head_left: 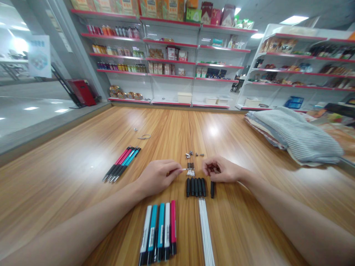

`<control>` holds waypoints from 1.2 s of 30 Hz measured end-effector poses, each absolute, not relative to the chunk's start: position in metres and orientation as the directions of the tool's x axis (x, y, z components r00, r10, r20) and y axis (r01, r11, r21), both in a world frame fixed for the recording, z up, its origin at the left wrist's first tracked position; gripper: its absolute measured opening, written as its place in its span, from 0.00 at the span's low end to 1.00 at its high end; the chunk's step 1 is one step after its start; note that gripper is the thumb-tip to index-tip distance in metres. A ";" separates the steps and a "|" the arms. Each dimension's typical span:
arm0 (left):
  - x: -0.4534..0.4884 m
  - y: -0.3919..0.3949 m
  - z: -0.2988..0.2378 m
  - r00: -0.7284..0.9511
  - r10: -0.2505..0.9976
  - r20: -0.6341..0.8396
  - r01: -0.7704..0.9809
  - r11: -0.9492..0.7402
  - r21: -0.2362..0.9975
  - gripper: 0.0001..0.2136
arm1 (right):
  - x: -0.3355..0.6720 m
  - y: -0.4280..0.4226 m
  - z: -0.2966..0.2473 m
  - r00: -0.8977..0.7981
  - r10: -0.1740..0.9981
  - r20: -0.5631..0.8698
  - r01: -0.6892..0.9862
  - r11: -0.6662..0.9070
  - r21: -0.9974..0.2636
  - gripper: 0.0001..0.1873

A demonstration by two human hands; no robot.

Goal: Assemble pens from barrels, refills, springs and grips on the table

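Note:
My left hand [160, 178] is closed in a pinch on a thin white pen refill, whose short end [187, 169] sticks out to the right. Over the table to the right, my right hand [225, 170] has its fingers curled in; what they hold, if anything, is hidden. Just below them is a single black pen grip [212, 190]. Several more black grips [196, 187] lie in a row between the hands. Above that row are small white pieces [190, 173], dark springs [190, 165] and silver pen tips [188, 155]. White refills [206, 232] lie side by side nearer me.
Coloured pen barrels [160, 229] lie in a row at the near left. Farther left rests a group of whole pens [122, 162]. A looped wire [144, 137] is toward the back. Folded cloths [296, 135] are stacked at right. Stocked shelves [172, 42] stand beyond the table.

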State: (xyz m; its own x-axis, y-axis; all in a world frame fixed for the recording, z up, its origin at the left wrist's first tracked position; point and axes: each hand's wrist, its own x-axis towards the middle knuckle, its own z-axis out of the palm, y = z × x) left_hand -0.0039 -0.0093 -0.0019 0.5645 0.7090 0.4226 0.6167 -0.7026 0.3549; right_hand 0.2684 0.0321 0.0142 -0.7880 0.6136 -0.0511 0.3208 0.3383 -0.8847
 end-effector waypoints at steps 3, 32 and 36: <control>-0.004 -0.009 -0.002 0.569 0.708 0.418 0.620 -0.703 0.348 0.11 | 0.270 0.032 0.015 -0.814 0.573 -0.095 0.350 0.354 -0.868 0.06; -0.004 -0.008 -0.003 0.571 0.729 0.377 0.621 -0.684 0.383 0.11 | 0.275 0.039 0.001 -0.699 0.714 0.038 0.189 0.235 -0.954 0.15; -0.005 -0.008 -0.005 0.571 0.731 0.373 0.621 -0.682 0.386 0.11 | 0.268 0.033 -0.007 -0.701 0.704 0.113 0.201 0.347 -0.916 0.13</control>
